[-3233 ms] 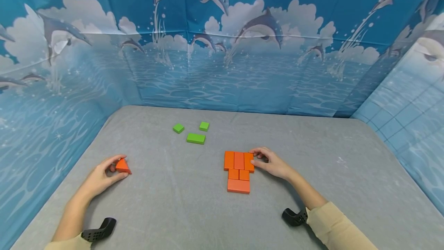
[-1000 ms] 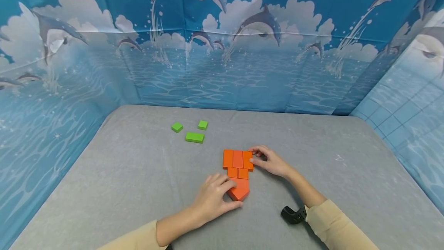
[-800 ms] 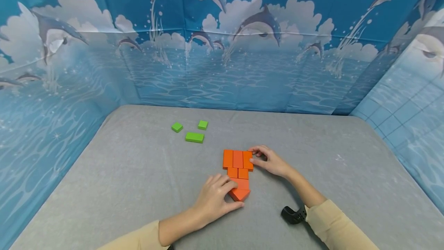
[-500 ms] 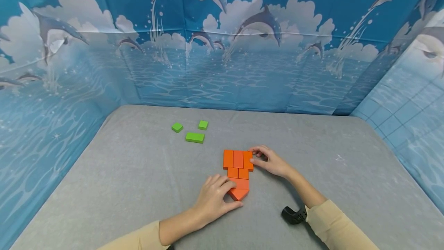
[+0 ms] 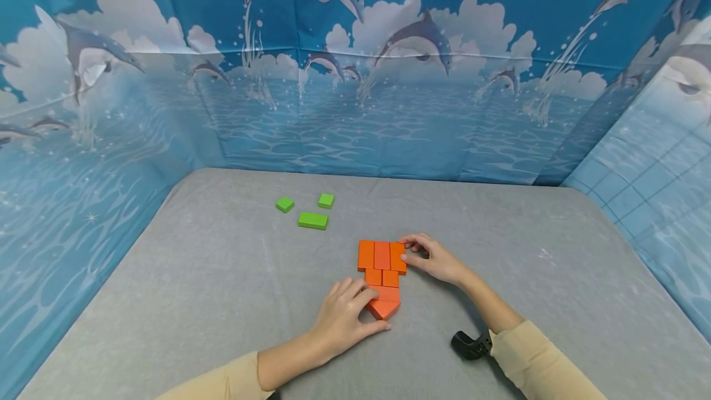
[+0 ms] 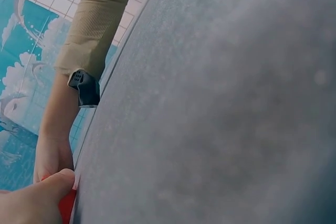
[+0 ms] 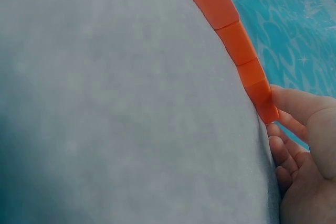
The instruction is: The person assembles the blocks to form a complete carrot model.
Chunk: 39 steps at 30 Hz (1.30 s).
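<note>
Orange wooden blocks lie flat against one another on the grey table. Three upright rectangular blocks (image 5: 381, 255) form the far row, two small blocks (image 5: 381, 278) come below, then a wide block (image 5: 389, 294). At the near end a triangular block (image 5: 386, 309) points toward the person. My left hand (image 5: 345, 318) holds this triangle, fingers at its left side and thumb by its near tip; the fingers hide part of it and of the wide block. My right hand (image 5: 436, 262) grips the far right rectangular block (image 5: 397, 258) at its outer corner, also seen in the right wrist view.
Several centimetres beyond the orange blocks lie three green blocks: a long one (image 5: 313, 221) and two small ones, one left (image 5: 285, 204) and one right (image 5: 326, 200). A dolphin-printed curtain (image 5: 355, 116) hangs round the grey tabletop (image 5: 222, 301).
My left hand has brought the triangular block from the left of the table to the near end of the orange blocks, shifting it only slightly since. My right hand has stayed in place.
</note>
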### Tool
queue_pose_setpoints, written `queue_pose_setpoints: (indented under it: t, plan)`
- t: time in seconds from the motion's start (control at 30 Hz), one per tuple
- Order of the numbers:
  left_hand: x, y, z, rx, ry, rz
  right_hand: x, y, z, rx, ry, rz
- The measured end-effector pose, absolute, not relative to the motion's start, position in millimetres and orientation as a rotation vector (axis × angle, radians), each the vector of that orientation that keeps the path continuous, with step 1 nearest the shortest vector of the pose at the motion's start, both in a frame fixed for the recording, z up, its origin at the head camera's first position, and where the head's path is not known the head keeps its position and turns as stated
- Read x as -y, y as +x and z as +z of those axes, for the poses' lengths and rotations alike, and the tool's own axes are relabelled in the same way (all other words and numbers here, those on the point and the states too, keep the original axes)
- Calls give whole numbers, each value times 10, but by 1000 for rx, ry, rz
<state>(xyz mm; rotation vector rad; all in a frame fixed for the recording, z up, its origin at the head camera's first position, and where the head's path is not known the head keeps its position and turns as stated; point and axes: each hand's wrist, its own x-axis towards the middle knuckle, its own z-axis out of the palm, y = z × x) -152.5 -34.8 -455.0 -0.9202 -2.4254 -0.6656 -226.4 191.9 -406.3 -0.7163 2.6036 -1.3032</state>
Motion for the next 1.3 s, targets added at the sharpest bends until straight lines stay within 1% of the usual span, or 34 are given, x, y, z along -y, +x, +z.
queue_pose_setpoints:
  t: [0.43, 0.73, 0.87, 1.0, 1.17, 1.3]
  plan:
    - [352, -1541, -4589, 2397, -903, -684, -1914, -2251, -4050, -2605, -718, -1305]
    - [362, -1540, -4594, 2391, -890, -704, -2028, -2423, -4353, -2630, -724, -1294]
    - [363, -1542, -4596, 2392, -889, -703, -2056, -2446, -4396, -2599, -723, -1346]
    - [367, -1543, -4603, 2395, -894, -710, -1998, -2364, -4373, -2653, -665, -1380]
    - [371, -1546, -4609, 2395, -899, -713, -1842, -2120, -4314, -2810, -479, -1388]
    - [373, -1554, -4610, 2398, -899, -707, -1762, -1951, -4324, -2796, -374, -1458]
